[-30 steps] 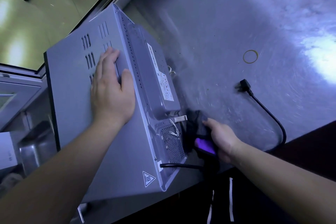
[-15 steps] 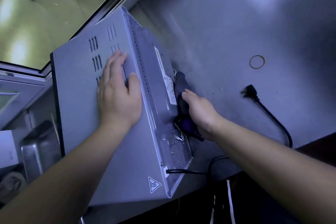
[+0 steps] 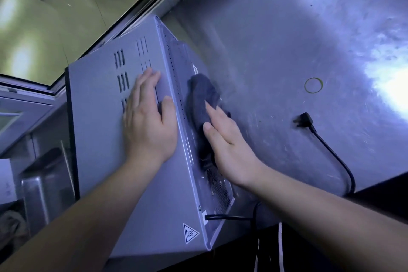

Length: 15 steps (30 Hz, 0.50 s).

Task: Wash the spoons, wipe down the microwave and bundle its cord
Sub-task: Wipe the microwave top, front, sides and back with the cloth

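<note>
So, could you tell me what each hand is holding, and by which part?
The right hand presses a dark cloth flat against the microwave's back panel, fingers over the cloth's lower part. The left hand grips nothing; it rests flat on the casing.

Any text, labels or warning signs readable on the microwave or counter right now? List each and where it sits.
No readable words or numbers anywhere.
Triangle warning sign with wavy lines, a symbol with no letters, on the microwave top near its rear corner.
White rating label on the back panel: mostly hidden behind the cloth, print too blurred to read.
</note>
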Each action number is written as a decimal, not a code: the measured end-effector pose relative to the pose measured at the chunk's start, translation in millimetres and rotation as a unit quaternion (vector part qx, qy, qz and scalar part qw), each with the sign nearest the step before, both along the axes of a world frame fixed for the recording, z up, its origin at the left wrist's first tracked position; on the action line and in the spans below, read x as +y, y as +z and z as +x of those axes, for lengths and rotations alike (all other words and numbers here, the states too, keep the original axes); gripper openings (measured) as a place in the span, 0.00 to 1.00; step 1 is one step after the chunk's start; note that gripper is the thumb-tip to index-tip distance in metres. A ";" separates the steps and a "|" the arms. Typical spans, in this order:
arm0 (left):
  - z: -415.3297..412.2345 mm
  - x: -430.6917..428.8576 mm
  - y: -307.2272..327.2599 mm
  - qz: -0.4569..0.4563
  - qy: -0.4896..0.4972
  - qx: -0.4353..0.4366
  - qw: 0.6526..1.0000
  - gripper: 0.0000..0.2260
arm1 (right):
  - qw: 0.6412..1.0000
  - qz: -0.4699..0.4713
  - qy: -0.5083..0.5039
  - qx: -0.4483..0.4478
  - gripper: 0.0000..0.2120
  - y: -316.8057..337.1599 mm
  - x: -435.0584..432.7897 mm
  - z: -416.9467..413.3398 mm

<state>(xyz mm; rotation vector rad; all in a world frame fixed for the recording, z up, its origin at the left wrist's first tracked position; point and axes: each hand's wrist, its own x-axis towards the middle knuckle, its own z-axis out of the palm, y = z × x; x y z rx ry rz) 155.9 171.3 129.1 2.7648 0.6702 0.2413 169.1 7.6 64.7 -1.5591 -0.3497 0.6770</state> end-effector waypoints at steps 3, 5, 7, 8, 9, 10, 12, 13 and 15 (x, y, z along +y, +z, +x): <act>-0.2 -0.6 0.4 0.002 0.001 0.001 1.000 0.27 | 0.999 0.034 -0.015 0.007 0.24 -12.9 16.9 19.8; 0.1 -0.6 0.1 0.004 0.003 0.001 1.000 0.27 | 0.999 0.033 -0.022 0.023 0.23 -18.2 27.4 33.9; 0.3 -0.5 0.2 0.006 0.008 0.005 1.000 0.27 | 0.997 0.031 -0.032 0.056 0.23 -22.2 32.9 45.9; 0.2 -0.6 0.2 0.007 0.008 0.007 1.000 0.27 | 0.996 0.030 -0.035 0.077 0.22 -24.3 33.7 50.1; 0.3 -0.6 0.3 0.008 0.009 0.009 1.000 0.27 | 0.994 0.022 -0.035 0.097 0.22 -27.0 34.2 53.0; -0.1 -0.6 0.4 0.008 0.009 0.012 1.000 0.26 | 0.992 0.010 -0.035 0.117 0.22 -29.1 34.5 55.0; -0.6 0.0 0.4 0.007 0.007 0.013 1.000 0.26 | 0.988 -0.016 -0.038 0.152 0.22 -33.5 34.0 54.9; -0.5 0.5 0.3 0.007 0.005 0.012 1.000 0.27 | 0.985 -0.025 -0.040 0.167 0.22 -36.7 33.3 52.9; -0.4 1.1 -0.3 0.007 0.004 0.010 1.000 0.27 | 0.979 -0.042 -0.044 0.195 0.22 -41.8 30.2 43.8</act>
